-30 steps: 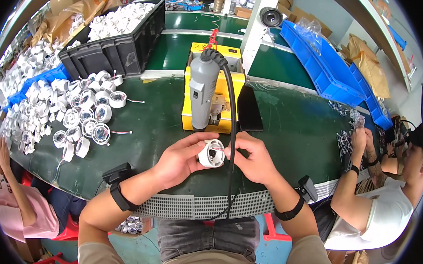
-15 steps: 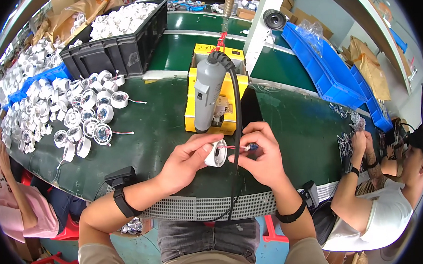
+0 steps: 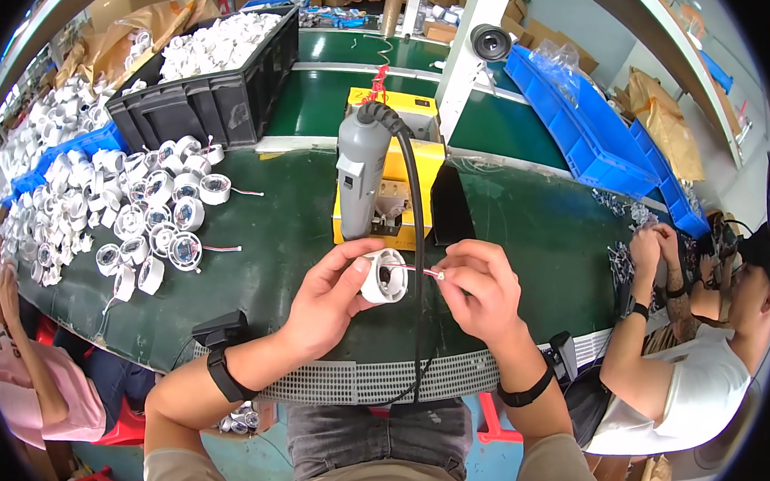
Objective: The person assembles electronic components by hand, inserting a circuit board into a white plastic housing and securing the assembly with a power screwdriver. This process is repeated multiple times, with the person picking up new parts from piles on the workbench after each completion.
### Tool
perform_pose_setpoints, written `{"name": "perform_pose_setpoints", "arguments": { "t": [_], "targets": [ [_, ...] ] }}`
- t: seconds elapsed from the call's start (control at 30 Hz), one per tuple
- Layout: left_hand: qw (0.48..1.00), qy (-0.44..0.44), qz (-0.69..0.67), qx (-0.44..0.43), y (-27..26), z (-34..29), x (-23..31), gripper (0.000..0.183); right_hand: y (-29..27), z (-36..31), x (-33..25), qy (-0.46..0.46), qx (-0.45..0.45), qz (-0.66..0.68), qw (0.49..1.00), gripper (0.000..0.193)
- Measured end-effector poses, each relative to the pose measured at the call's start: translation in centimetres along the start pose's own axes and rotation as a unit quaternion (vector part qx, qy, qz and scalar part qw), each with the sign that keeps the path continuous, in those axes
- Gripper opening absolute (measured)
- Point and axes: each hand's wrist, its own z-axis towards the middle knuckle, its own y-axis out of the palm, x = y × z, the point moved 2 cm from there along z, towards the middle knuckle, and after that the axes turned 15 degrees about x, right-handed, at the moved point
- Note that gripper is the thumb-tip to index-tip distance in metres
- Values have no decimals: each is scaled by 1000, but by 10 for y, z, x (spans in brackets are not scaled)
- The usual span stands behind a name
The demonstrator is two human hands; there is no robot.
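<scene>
In front of me at the table edge, my left hand [image 3: 323,306] grips a white round plastic housing [image 3: 372,285] between thumb and fingers, its open side turned to the right. A thin red-and-white wire lead [image 3: 411,267] runs out of the housing. My right hand [image 3: 485,292] is closed in a pinch on the lead's far end, where a small white connector [image 3: 440,275] shows at the fingertips. A black cable [image 3: 415,230] hangs down between the hands and crosses in front of the lead. Beyond them, a grey cylindrical tool [image 3: 363,171] stands against a yellow box-like holder [image 3: 416,172].
Several white housings with wires [image 3: 158,210] lie piled at the left. Behind them stands a black crate [image 3: 218,101] filled with white parts. Blue trays [image 3: 599,139] sit at the right. People work on both sides, one in a white shirt [image 3: 685,390] on the right.
The housing has moved slightly left, and its opening faces me more. My right fingers have shifted along the lead; the small bluish part seen at them before no longer shows.
</scene>
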Motion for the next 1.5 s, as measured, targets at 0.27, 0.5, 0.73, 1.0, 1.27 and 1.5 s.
{"name": "perform_pose_setpoints", "arguments": {
  "t": [0.27, 0.5, 0.73, 1.0, 1.27, 1.5],
  "targets": [
    [999, -34, 7, 9, -1, 0, 1, 32, -1, 8, -6, -74, -11, -35, 997, 17],
    [999, -22, -19, -31, 0, -2, -2, 39, 0, 0, -1, 410, -90, 262, 869, 19],
    [986, 35, 11, -161, 6, -5, -4, 49, 20, -6, -12, 480, -59, 332, 810, 13],
    [983, 73, 26, -165, 6, -4, -11, 55, 23, -21, -8, 326, -57, 193, 924, 22],
    [967, 78, 217, -105, 10, -4, -8, 55, 31, -21, -7, 465, -40, 290, 836, 26],
    [973, -65, 214, -49, -9, 13, -14, 40, 43, 12, -10, 225, 12, 54, 973, 36]
  ]
}}
